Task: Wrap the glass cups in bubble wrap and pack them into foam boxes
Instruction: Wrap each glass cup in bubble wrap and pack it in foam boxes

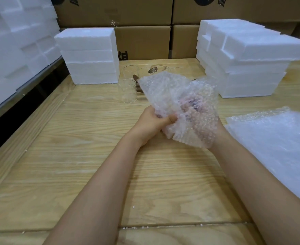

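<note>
Glass cups stand upright in a small cluster on the bench, just right of the left stack of foam boxes. The nearest cup stands a little apart from the others, on the near side of the cluster. Its long axis is vertical and its mouth appears to face up.

Near and right of that cup, the left hand pinches the lower left edge of a sheet of bubble wrap, with the thumb pressed over the folded film. The sheet is held up off the bench and fans out toward the far side, hiding part of the cluster.

The right hand is behind the sheet and shows only as a pink blur through the bubbles. I cannot tell whether its fingers are curled or spread, nor whether a cup already sits inside the wrap.

If the sheet is empty, the nearest cup lies far and left of both hands. It is closer to the left hand, which would have to let go of the sheet to reach it.

Farther right, a second stack of foam boxes stands on the bench. A pile of bubble wrap sheets lies at the near right edge.
</note>
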Demonstrator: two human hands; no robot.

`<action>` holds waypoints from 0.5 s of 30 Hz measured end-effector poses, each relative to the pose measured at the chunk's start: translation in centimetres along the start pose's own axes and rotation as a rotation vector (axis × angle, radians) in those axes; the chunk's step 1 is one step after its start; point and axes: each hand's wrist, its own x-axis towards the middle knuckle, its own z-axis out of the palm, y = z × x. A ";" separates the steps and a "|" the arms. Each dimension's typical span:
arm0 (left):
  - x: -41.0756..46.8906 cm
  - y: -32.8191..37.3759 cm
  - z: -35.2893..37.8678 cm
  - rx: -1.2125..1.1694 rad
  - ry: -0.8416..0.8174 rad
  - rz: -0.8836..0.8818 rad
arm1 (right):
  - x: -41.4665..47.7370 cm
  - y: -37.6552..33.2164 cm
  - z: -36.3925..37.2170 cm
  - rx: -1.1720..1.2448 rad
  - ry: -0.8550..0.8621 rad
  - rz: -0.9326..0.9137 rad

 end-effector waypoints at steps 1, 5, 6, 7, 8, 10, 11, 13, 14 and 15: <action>0.0 0.4 0.1 -0.037 0.008 0.001 | 0.0 -0.3 -0.1 0.046 -0.055 0.037; -0.2 1.8 -0.6 -0.356 0.034 0.047 | -0.2 -0.6 -0.5 -0.176 -0.055 -0.062; -0.2 2.0 -0.9 -0.403 0.031 0.044 | -0.4 -0.5 -0.7 -0.291 -0.012 -0.115; -0.3 2.2 -1.0 -0.423 0.029 0.032 | -0.4 -0.5 -0.7 -0.330 0.011 -0.129; -0.4 2.2 -1.0 -0.423 0.034 0.010 | -0.5 -0.5 -0.4 -0.328 0.020 -0.140; -0.5 2.0 -0.7 -0.423 0.051 -0.034 | 0.0 -0.4 -0.3 -0.107 -0.012 -0.070; -0.5 1.8 -0.4 -0.425 0.058 -0.040 | 0.2 -0.5 -0.2 0.035 -0.025 -0.023; -0.5 1.6 0.1 -0.424 0.080 -0.042 | 1.1 -0.1 0.0 0.061 0.021 0.021; -0.4 1.5 0.3 -0.429 0.102 -0.039 | 1.3 0.1 -0.4 0.039 0.064 0.007; -0.3 1.4 0.5 -0.433 0.129 -0.037 | 1.0 0.5 -0.9 0.059 0.086 -0.039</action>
